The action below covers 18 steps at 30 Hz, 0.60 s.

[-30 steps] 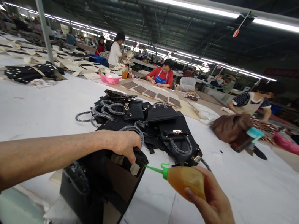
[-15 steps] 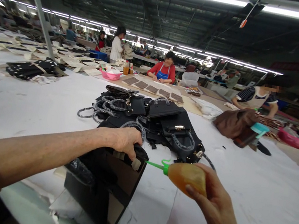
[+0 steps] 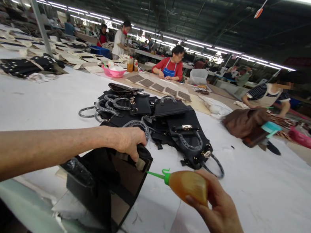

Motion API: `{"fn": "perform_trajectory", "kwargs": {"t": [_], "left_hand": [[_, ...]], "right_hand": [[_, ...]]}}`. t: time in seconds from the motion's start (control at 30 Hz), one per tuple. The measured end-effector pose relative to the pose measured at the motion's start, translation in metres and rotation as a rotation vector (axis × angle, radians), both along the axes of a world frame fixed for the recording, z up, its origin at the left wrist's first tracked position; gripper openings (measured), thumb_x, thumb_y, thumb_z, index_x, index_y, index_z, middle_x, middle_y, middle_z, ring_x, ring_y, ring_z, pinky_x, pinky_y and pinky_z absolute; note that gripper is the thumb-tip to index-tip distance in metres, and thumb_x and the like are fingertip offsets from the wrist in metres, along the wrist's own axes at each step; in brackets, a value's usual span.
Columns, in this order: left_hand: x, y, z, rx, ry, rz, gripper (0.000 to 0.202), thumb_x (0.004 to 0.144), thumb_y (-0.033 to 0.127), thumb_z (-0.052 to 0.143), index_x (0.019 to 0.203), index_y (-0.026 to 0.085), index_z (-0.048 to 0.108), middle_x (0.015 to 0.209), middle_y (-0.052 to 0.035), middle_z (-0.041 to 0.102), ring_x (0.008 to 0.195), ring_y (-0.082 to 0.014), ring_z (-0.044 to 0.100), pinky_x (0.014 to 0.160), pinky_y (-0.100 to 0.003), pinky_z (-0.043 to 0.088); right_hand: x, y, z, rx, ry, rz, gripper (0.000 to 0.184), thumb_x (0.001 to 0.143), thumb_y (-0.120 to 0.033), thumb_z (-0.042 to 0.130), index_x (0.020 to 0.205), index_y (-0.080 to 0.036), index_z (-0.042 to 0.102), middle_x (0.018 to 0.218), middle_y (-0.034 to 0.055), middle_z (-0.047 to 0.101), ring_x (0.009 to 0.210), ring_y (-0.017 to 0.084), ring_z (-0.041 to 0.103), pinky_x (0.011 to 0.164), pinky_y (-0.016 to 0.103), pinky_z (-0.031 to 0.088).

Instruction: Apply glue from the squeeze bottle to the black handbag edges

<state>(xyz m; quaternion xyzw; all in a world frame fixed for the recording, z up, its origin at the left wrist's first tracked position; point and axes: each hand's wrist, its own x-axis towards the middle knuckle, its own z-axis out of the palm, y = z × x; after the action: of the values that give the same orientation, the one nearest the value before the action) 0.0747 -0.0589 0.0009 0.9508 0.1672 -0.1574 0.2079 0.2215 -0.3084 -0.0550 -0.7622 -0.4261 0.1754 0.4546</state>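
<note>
My left hand (image 3: 132, 143) is closed on the upper edge of a black handbag (image 3: 90, 197), which stands open near the table's front edge with its brown lining showing. Plastic film wraps the bag's handle (image 3: 79, 171). In my right hand (image 3: 215, 201) is a squeeze bottle (image 3: 189, 186) of amber liquid, probably glue, lying sideways with its green nozzle pointing left. The nozzle tip is at the bag's edge, just below my left fingers; whether it touches cannot be made out. Beyond my hands lies a pile of black handbag pieces (image 3: 172, 121) with wrapped handles and metal clasps.
White paper covers the table (image 3: 264, 196). A brown cloth bundle (image 3: 243, 122) and a dark jar with a turquoise lid (image 3: 270, 128) are at right. A black dotted stack (image 3: 29, 65) lies at left. Co-workers sit across the table, near a pink basin (image 3: 113, 72).
The view has tilted down slightly. The nozzle tip has shifted from the bag's top corner to a little lower along its edge. Both hands keep their hold.
</note>
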Motion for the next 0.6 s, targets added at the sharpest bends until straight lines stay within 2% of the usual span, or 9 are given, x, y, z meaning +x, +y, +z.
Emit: {"fn": "perform_trajectory", "kwargs": {"t": [0.2, 0.3, 0.43, 0.6], "left_hand": [[0.003, 0.000, 0.004, 0.072, 0.028, -0.052, 0.014, 0.061, 0.022, 0.074, 0.073, 0.018, 0.070, 0.059, 0.0025, 0.057, 0.064, -0.0163, 0.054, 0.059, -0.023, 0.037], [0.003, -0.003, 0.009, 0.091, 0.048, -0.078, 0.013, 0.063, 0.024, 0.074, 0.073, 0.018, 0.069, 0.059, 0.0019, 0.057, 0.061, -0.0161, 0.053, 0.055, -0.023, 0.036], [-0.001, -0.008, 0.015, 0.136, 0.073, -0.118, 0.012, 0.066, 0.025, 0.072, 0.070, 0.016, 0.065, 0.056, 0.0017, 0.055, 0.056, -0.0149, 0.051, 0.048, -0.023, 0.031], [-0.013, -0.009, 0.006, 0.143, -0.011, -0.093, 0.005, 0.067, 0.021, 0.066, 0.068, 0.017, 0.062, 0.059, 0.0016, 0.057, 0.057, -0.0145, 0.053, 0.047, -0.022, 0.031]], "right_hand": [[0.000, -0.006, -0.005, -0.025, -0.015, -0.025, 0.049, 0.075, -0.052, 0.070, 0.112, -0.025, 0.053, 0.102, 0.0022, 0.063, 0.089, 0.026, 0.060, 0.076, 0.032, 0.048], [0.002, -0.010, -0.007, -0.009, 0.031, -0.011, 0.047, 0.078, -0.051, 0.068, 0.114, -0.026, 0.052, 0.099, 0.0014, 0.063, 0.085, 0.025, 0.061, 0.071, 0.029, 0.051], [0.003, -0.009, -0.009, 0.059, 0.011, -0.040, 0.046, 0.079, -0.049, 0.069, 0.117, -0.028, 0.052, 0.103, 0.0009, 0.063, 0.088, 0.024, 0.060, 0.073, 0.028, 0.051], [0.003, -0.005, -0.014, 0.060, 0.025, -0.033, 0.049, 0.078, -0.050, 0.070, 0.117, -0.028, 0.051, 0.104, 0.0016, 0.062, 0.088, 0.024, 0.060, 0.073, 0.029, 0.051]]}}
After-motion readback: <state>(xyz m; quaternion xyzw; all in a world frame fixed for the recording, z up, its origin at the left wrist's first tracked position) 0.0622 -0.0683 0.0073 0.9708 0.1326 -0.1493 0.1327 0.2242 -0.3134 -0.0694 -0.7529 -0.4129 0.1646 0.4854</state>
